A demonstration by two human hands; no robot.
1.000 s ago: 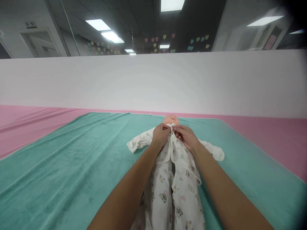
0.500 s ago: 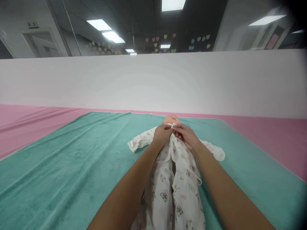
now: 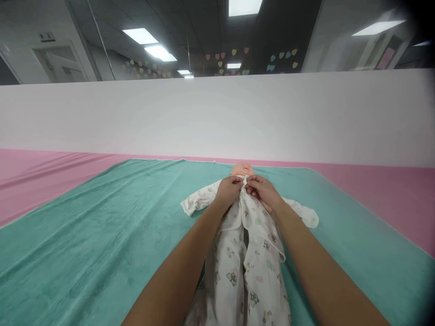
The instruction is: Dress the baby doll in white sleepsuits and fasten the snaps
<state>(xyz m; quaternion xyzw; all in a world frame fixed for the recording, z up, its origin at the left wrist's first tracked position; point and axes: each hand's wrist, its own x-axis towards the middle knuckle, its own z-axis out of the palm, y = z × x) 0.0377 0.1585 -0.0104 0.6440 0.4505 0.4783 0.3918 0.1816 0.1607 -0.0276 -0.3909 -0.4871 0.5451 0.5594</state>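
A baby doll (image 3: pixel 242 169) lies on its back, head away from me, in a white printed baby jacket (image 3: pixel 256 217) with both sleeves spread out. White printed trousers (image 3: pixel 229 271) in the same pattern cover its legs. My left hand (image 3: pixel 230 189) pinches the left front edge of the jacket just below the doll's chin. Opposite it, my right hand (image 3: pixel 262 189) pinches the right front edge. The two sets of fingertips are a small gap apart at the collar. Lower down the jacket fronts part over the trousers. Any fastener between the fingers is too small to make out.
Under the doll is a teal blanket (image 3: pixel 136 226) with soft folds. Pink sheeting (image 3: pixel 384 194) shows around it. Beyond stands a low white wall (image 3: pixel 204 117), with dark glass (image 3: pixel 272 27) above that carries heart stickers and reflects ceiling lights.
My fingertips have drawn slightly apart at the collar, the left hand shifting a little to the left. Jacket and doll stay where they were.
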